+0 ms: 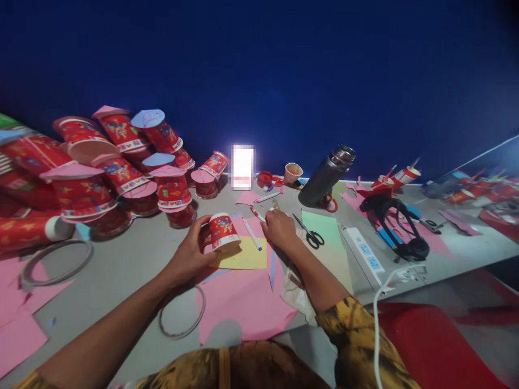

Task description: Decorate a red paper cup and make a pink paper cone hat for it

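My left hand [198,243] holds a red patterned paper cup [224,231] tilted on its side, above a yellow sheet [253,254]. My right hand [279,227] is closed round a red-and-white marker [257,214], whose end sticks out to the left. Between the two hands lies a white marker with a blue end [252,233]. Pink paper [239,302] spreads beneath them. Just right of my right hand are black-handled scissors [311,234], partly over a green sheet [326,224].
Many decorated cups [83,192] are piled at the left. A dark flask [326,175] stands at the back, near a small paper cup [292,174]. To the right are a power strip [363,251] and a black headset [405,229]. Grey rings [182,336] lie on the table.
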A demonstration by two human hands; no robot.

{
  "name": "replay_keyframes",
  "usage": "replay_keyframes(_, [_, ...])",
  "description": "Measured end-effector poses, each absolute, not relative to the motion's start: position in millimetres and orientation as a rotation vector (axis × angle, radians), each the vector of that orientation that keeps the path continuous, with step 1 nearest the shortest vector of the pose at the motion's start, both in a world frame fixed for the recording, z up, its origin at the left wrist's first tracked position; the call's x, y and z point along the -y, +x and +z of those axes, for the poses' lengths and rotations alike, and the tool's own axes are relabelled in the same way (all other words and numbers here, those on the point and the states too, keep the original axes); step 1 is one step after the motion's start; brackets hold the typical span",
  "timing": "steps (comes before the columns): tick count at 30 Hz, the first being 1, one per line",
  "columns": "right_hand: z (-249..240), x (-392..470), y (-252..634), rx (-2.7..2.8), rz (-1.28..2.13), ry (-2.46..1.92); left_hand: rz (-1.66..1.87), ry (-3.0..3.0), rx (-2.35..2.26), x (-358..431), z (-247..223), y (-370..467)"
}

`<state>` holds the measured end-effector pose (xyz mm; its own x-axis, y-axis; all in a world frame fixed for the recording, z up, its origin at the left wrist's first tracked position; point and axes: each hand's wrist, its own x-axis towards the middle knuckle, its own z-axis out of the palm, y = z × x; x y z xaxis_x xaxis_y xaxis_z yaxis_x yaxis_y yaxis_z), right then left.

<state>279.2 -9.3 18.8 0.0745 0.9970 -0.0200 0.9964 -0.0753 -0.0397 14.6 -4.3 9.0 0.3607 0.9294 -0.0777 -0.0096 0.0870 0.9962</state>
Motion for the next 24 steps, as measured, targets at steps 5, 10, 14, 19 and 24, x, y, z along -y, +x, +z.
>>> replay_keyframes(5, [18, 17, 278, 1.937, 0.130, -2.139, 0.909, 1.360, -0.959, 5, 9, 13])
replay_keyframes(10, [32, 37, 270, 1.544, 0.784, -1.559, 0.995, 1.417, -0.994, 6, 13, 14])
replay_keyframes(14, [32, 49, 270, 1.355, 0.993, -1.250, 1.016, 1.457, -1.052, 8, 19, 17])
replay_keyframes(19, [28, 61, 269, 1.345, 1.127, -1.112, 1.020, 1.446, -1.105, 8, 26, 20])
replay_keyframes(24, [28, 73, 262, 1.507, 0.765, -1.128, 0.954, 1.528, -1.135, 3, 16, 11])
